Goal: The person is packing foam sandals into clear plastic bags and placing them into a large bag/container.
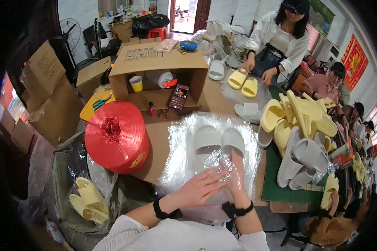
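Two light grey slide slippers lie side by side, toes away from me, within a clear plastic bag point(178, 146) spread on the cardboard-covered table. My left hand point(201, 186) rests over the film below the left slipper point(207, 140), fingers stretched out and holding nothing. Inside the clear film, my right hand point(236, 173) grips the right slipper point(233, 140) at its heel end; the fingertips are hidden by the slipper and the glare. Both wrists carry black bands.
A big red twine roll point(117, 136) stands left, before an open cardboard box point(159, 60) with a phone point(179, 97). Yellow and grey slippers point(305, 117) pile up at right. A sack point(65, 167) holds yellow slippers. Across the table, a co-worker handles yellow slippers point(243, 83).
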Demonstrator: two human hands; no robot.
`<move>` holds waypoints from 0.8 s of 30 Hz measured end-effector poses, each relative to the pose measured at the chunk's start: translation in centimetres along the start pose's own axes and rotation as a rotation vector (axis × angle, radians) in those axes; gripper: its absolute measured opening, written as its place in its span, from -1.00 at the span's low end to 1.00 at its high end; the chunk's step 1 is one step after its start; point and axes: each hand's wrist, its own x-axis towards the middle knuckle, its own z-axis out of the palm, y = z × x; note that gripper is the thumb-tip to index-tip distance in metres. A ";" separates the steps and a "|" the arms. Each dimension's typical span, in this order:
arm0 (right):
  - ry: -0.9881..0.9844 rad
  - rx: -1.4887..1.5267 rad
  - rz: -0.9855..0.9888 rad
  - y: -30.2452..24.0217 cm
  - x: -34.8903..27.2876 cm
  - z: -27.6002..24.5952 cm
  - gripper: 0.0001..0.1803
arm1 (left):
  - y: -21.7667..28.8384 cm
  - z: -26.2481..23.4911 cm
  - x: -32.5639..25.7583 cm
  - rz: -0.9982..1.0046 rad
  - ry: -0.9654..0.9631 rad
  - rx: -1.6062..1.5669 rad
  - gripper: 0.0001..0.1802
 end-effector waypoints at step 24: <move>-0.213 0.448 0.420 3.0 -9.1 -7.1 -0.47 | -1.1 -2.6 -8.8 -0.981 0.365 -0.517 -0.43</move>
